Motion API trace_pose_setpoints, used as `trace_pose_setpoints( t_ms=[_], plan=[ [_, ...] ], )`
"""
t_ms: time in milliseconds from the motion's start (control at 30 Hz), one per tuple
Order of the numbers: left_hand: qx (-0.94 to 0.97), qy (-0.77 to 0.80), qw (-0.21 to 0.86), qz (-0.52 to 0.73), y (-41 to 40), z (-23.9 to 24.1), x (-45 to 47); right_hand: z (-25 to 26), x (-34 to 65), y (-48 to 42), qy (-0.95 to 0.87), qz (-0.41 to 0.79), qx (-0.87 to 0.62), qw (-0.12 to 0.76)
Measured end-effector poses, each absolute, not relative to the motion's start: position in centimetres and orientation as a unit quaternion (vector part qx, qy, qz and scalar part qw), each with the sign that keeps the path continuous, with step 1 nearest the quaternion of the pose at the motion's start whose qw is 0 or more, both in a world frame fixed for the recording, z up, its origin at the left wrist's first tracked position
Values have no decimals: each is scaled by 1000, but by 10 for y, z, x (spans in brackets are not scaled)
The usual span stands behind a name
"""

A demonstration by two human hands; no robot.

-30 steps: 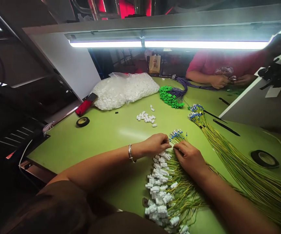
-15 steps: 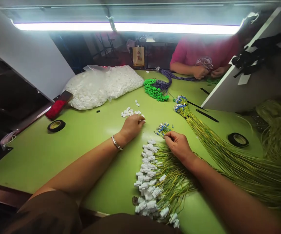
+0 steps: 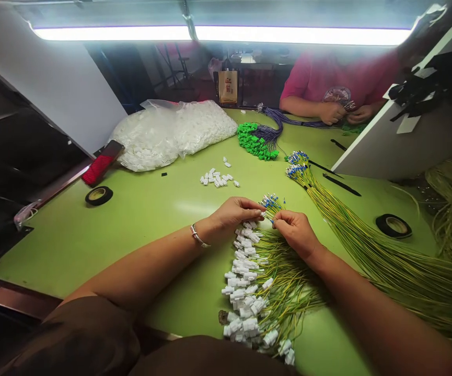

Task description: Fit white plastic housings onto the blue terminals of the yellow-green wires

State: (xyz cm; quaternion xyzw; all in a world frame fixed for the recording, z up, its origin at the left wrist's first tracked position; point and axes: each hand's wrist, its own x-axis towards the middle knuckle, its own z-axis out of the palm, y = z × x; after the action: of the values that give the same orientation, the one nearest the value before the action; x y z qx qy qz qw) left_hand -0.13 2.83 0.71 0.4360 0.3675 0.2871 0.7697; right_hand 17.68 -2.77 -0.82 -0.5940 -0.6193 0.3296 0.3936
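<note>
Between the fingertips of my left hand [image 3: 242, 211] is a small white connector housing [image 3: 263, 213], mostly covered by the fingers. My right hand [image 3: 294, 230] pinches a yellow-green wire with a blue terminal [image 3: 273, 221], its tip close to the housing. I cannot tell whether the tip is inside it. Just behind my hands stand more blue-tipped wire ends [image 3: 271, 201]. Below them lies a long row of wires fitted with white connectors [image 3: 245, 266]. Several loose white housings [image 3: 218, 178] are scattered on the green table farther back.
A clear bag of white housings [image 3: 171, 136] stands behind. Green connectors on dark wires [image 3: 257, 142] lie at the back, near a co-worker in pink [image 3: 339, 89]. A taped wire bundle [image 3: 335, 214] runs right. Black tape rolls [image 3: 393, 225] lie at both sides.
My left hand has moved right from beside the loose housings to meet my right hand, bringing a white housing. A wire now shows apart in my right fingers. The view has shifted slightly.
</note>
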Motion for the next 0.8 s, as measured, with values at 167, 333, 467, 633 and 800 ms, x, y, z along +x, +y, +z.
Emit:
trace_pose_setpoints(
  t_ms=[167, 333, 467, 633, 800],
  plan=[
    [456, 350, 767, 286, 28, 8, -1, -11, 178, -27, -641, 311, -596, 370],
    [514, 317, 729, 323, 30, 4, 1, -9, 178, -27, -640, 324, -590, 370],
    [530, 332, 701, 343, 30, 5, 2, -6, 178, -27, -624, 333, -595, 381],
    [525, 335, 710, 330, 30, 5, 0, -6, 176, -27, -634, 303, -614, 359],
    [543, 330, 696, 333, 32, 3, 0, -6, 176, -28, -645, 297, -611, 350]
  ],
)
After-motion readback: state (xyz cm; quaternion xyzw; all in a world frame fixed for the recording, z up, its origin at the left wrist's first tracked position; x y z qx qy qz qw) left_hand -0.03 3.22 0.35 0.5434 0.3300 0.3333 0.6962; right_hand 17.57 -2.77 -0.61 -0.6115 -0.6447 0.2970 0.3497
